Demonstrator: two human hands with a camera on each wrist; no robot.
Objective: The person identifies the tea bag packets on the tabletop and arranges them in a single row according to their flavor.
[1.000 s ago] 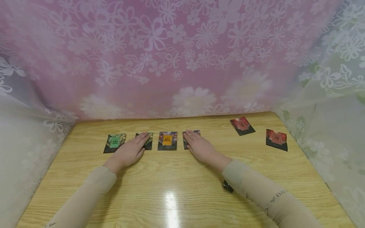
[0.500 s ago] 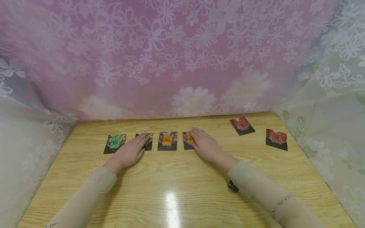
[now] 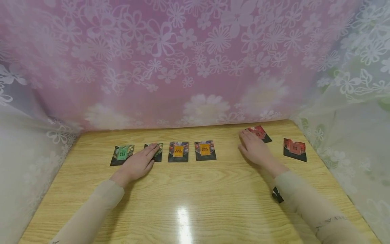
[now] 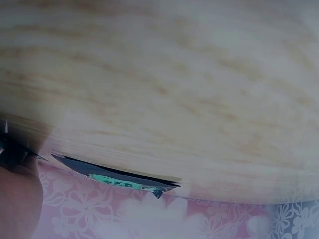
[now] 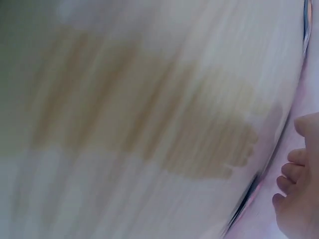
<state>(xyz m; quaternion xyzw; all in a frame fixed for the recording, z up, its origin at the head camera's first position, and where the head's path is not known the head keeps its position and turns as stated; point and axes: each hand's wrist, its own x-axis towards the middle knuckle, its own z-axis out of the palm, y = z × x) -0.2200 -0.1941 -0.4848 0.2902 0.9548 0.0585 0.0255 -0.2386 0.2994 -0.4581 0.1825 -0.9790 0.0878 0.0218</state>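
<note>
Flat on the table at left lies my left hand [image 3: 138, 162], its fairly straight fingers resting over a green-labelled seasoning packet [image 3: 158, 156] and hiding part of it. Another green-labelled packet [image 3: 122, 154] is beside that hand, seen edge-on in the left wrist view as a thin dark packet [image 4: 119, 179]. My right hand [image 3: 256, 149] reaches to the back right, its fingertips at the left edge of a tilted red-labelled packet [image 3: 260, 133]. Its loose fingers [image 5: 294, 172] appear over the wood in the right wrist view.
Two orange-labelled packets [image 3: 178, 152] lie in line between the hands. A second red-labelled packet [image 3: 294, 149] lies near the right table edge. A pink flowered curtain [image 3: 189, 67] borders the back, and pale curtains [image 3: 359, 135] flank the wooden table [image 3: 146, 210].
My right hand has left the right orange-labelled packet, uncovering it, and has moved right to the tilted red-labelled packet. My left hand stays in place.
</note>
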